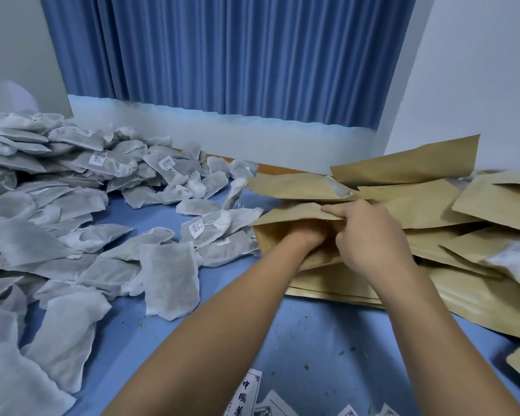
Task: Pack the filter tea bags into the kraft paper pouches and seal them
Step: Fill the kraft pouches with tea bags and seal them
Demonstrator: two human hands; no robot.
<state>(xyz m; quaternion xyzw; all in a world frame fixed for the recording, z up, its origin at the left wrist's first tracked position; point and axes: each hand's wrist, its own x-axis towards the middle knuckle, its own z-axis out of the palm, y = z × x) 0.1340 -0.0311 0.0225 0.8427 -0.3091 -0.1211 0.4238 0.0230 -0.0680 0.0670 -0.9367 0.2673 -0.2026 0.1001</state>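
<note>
One pouch (285,216), mouth facing person, left hand (308,235) inside.

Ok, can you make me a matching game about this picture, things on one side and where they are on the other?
1 grey-white filter tea bags
2 brown kraft paper pouches
3 pleated blue curtain
4 white printed paper slips

A hanging at the back
B piled on the right
C at the near edge
D heaped on the left

Pairs: 1-D, 2-B, 3-A, 4-C
</note>
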